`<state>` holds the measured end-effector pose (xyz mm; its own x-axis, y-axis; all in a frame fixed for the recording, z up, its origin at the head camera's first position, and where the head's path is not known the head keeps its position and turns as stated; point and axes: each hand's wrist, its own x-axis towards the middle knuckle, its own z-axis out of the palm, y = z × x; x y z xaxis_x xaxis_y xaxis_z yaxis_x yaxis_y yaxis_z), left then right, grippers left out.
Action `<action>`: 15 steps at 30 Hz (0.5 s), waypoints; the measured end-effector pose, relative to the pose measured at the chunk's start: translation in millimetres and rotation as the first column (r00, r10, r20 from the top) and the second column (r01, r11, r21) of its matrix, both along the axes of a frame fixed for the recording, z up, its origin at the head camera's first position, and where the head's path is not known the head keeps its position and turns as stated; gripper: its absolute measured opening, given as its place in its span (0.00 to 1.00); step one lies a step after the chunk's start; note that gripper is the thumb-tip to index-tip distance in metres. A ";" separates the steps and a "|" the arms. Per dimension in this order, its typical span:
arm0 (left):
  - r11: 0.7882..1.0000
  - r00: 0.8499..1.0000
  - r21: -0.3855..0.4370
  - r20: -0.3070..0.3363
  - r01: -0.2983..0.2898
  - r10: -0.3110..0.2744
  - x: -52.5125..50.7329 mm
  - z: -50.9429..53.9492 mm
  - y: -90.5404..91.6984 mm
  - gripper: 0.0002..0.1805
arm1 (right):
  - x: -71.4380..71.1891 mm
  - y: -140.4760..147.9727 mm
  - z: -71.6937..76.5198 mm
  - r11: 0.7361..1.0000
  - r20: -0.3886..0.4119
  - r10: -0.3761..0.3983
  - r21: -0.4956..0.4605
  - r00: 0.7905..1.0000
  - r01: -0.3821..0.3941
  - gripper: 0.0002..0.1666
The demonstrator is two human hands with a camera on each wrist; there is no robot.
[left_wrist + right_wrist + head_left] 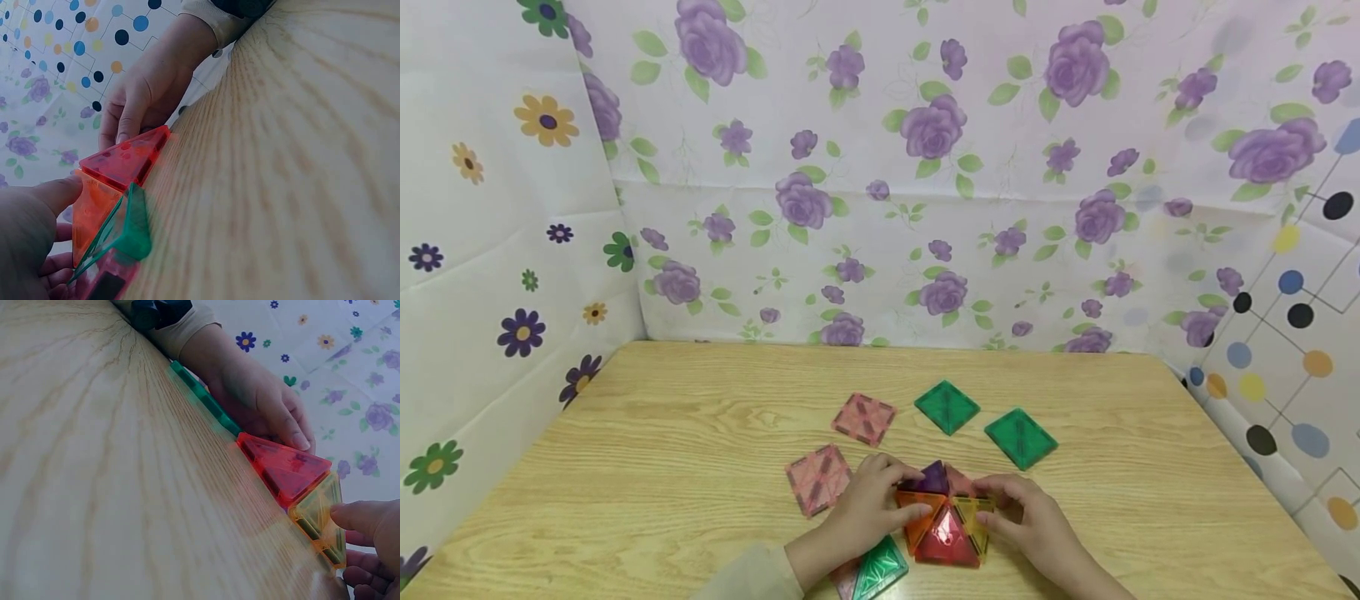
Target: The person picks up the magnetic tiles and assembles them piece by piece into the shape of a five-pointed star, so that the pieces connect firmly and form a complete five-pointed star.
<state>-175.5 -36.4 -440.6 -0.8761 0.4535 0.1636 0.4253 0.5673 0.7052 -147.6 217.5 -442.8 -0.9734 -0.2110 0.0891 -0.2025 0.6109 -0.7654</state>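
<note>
Several translucent magnetic triangle tiles stand leaning together as a low pyramid. Its red tile (pixel 947 537) faces front, with an orange tile (pixel 919 515) at left and a yellow tile (pixel 976 523) at right. Behind are a purple tile (pixel 935 477) and a pinkish tile (pixel 958 482). My left hand (pixel 868 504) holds the left side, thumb on the orange tile and fingers at the purple one. On the other side my right hand (pixel 1030 517) holds the pyramid, its thumb on the yellow tile and fingers by the pinkish one.
Two pink square tiles (pixel 864 419) lie left and behind on the wooden table (pixel 700 433). Two green diamond shapes (pixel 947 407) lie behind and to the right. A flat green triangle tile (pixel 882 571) beside a pinkish piece is partly under my left forearm. Patterned sheets (pixel 880 183) surround the table.
</note>
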 end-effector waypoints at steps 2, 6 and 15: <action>1.000 1.000 -0.005 -0.006 0.000 0.000 0.2 0.4 -0.6 0.25 | -0.8 -0.4 0.3 1.000 -0.015 0.012 0.001 1.000 -0.012 0.19; 1.000 1.000 0.001 -0.001 -0.002 0.002 0.2 1.7 -1.2 0.25 | -1.5 -0.8 0.3 1.000 -0.011 0.012 0.004 1.000 -0.012 0.18; 1.000 0.999 0.012 0.038 0.002 -0.002 0.6 4.5 -0.2 0.24 | -1.4 0.8 3.7 1.000 0.023 -0.006 0.011 1.000 0.006 0.19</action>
